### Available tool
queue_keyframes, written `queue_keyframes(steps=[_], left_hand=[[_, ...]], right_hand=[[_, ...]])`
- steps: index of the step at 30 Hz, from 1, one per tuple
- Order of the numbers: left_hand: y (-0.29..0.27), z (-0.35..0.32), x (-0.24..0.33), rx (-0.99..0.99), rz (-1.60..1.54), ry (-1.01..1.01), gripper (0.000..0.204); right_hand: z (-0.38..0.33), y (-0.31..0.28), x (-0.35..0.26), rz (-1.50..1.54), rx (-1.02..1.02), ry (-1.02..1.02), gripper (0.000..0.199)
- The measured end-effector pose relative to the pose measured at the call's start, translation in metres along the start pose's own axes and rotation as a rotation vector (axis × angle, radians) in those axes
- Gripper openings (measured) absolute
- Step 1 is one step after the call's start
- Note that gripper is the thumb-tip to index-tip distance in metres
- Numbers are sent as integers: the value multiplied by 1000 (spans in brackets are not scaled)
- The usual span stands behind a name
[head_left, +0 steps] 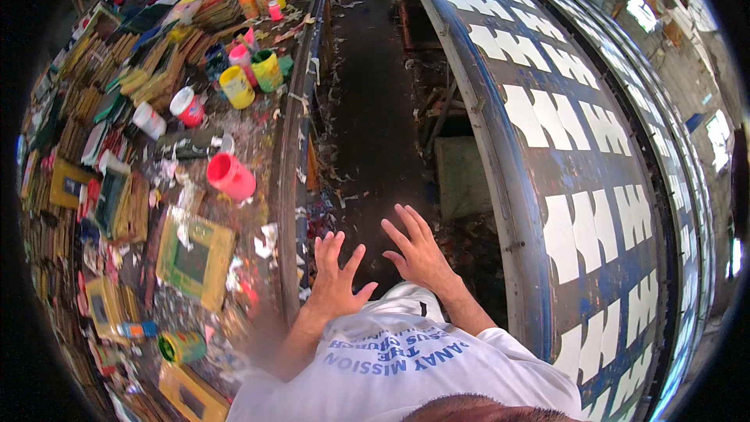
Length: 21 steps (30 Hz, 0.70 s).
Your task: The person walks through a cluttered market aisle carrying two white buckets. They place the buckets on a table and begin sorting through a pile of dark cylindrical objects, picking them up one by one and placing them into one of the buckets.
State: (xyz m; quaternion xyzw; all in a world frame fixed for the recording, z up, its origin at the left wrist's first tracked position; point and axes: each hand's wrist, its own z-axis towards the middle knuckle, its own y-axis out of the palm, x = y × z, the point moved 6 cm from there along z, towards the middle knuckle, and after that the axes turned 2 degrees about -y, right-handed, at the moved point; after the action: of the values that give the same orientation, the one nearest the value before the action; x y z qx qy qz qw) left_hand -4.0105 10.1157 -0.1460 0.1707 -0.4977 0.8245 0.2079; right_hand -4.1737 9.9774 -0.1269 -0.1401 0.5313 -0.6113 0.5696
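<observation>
Both of my hands hang in the air over the narrow aisle, in front of my white shirt. My left hand [337,277] has its fingers spread and holds nothing; the edge of the cluttered table [291,211] is closest to it on the left. Fingers apart and likewise bare, my right hand [416,248] is a little farther forward, near the rail of the long printing table [512,246]. On that table lie rows of white cut pieces [580,236] on a dark surface. Neither hand touches either table.
On the left table stand a pink tub [231,177], a yellow tub [237,87] and a white-and-red tub [187,106]. A yellow-framed screen [195,256] lies closer, among stacked wooden frames [156,74]. Scraps litter the dark aisle floor [371,109].
</observation>
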Motion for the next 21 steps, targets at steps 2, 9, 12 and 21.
queue_keyframes(steps=[2,9,12,21], left_hand=[[3,33,-23,-21,-3,-2,96],[63,148,-112,-154,-88,-87,34],[94,213,-143,-170,-65,-19,13],[107,505,-213,-96,-101,172,22]], right_hand=[[34,11,20,27,4,-4,85],[78,48,150,67,-78,44,45],[104,50,225,73,-64,113,27],[340,-39,405,80,236,70,21]])
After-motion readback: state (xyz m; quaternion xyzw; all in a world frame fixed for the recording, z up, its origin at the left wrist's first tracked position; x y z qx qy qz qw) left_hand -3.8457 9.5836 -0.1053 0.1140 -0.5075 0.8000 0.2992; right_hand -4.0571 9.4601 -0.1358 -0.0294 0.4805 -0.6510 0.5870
